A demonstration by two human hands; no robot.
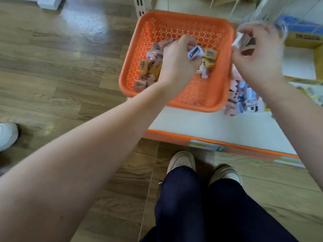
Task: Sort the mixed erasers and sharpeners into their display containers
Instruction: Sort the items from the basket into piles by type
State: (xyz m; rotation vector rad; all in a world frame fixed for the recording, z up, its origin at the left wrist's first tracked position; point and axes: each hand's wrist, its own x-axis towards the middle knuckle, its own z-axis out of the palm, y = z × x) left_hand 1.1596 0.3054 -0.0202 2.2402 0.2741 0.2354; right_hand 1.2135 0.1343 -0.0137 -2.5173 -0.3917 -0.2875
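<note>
Currently a pale sharpener (195, 52) sits pinched in the curled fingers of the left hand (176, 65), low over the mixed pink and orange pieces in the orange basket (132, 63). Right hand (258, 62) is just right of the basket, fingers curled round a small white piece (238, 40); blurred, type unclear. A loose pile (241, 96) lies beside the basket on the white shelf (209, 124).

Bright, even indoor light from above; pale glare on the wood floor (82, 20) at upper left; only soft, faint shadows by the shoes (181, 160). Heavily motion-blurred at the right hand (257, 56) and the white piece (237, 41) in its grip; somewhat crisper at the left hand (176, 62) and its sharpener (195, 52); bowed by wide-angle distortion toward the edges.
</note>
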